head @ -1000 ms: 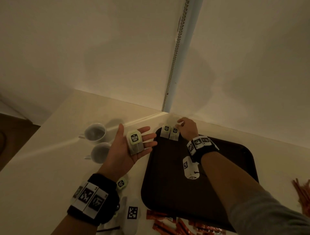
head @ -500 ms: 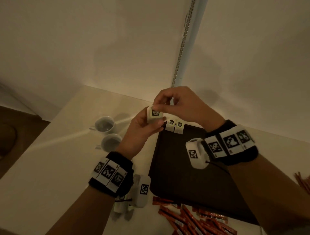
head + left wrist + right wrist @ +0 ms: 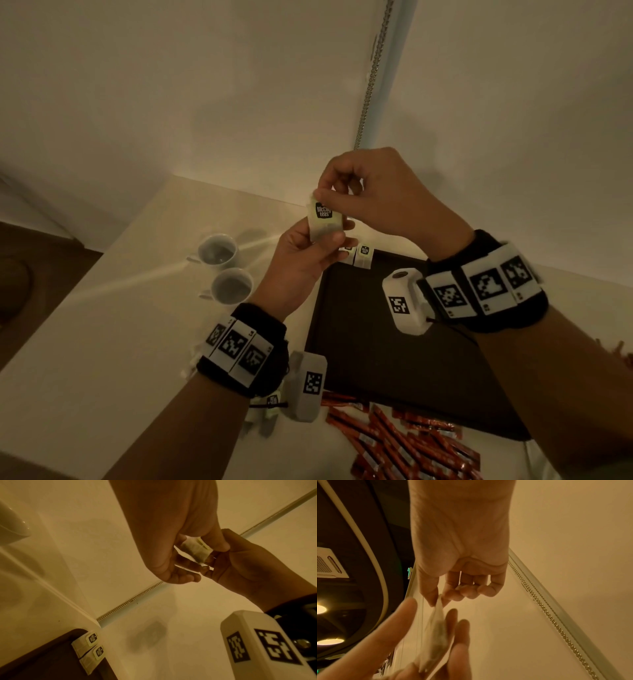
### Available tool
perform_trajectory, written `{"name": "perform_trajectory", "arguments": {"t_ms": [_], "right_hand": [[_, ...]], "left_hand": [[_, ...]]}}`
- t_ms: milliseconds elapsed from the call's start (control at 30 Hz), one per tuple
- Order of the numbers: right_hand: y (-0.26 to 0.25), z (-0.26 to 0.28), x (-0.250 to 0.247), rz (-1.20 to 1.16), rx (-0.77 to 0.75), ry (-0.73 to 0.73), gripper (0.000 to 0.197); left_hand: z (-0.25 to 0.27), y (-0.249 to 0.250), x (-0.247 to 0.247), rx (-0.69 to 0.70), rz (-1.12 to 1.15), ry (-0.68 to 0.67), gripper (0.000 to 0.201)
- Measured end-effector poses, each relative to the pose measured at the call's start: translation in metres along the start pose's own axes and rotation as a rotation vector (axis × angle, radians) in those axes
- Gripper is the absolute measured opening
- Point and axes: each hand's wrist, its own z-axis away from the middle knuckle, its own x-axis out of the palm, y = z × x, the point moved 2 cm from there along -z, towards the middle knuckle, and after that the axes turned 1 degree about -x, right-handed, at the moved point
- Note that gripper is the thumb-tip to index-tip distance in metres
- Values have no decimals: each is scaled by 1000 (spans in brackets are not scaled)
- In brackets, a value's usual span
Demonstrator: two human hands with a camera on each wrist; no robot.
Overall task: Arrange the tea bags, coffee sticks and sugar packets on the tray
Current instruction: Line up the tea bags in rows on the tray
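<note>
Tea bag [image 3: 324, 219] held in mid-air above the tray's [image 3: 394, 359] 11 o'clock corner. Gripped low by left hand [image 3: 301, 260]; pinched at its top edge by right hand [image 3: 373, 192]. Likely to slip during the handover if released early, falling onto the two tea bags [image 3: 358, 255] already laid there and knocking the row askew.
</note>
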Motion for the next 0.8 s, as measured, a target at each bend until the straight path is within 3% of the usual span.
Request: {"name": "perform_trajectory", "arguments": {"t_ms": [167,300,467,633,800], "right_hand": [[-2,2,2,65,-9,-39,19],[-1,3,-1,87,-7,-17,21],[1,6,-8,41,12,9,21],[6,10,-11,-29,54,50,22],[16,18,-11,-152,100,73,11]], "left_hand": [[1,4,1,-3,55,4,24],[3,3,4,-14,47,3,10],[6,-2,5,-13,34,51,19],[5,-5,3,14,48,119,16],[4,-6,-1,3,-36,144,33]]}}
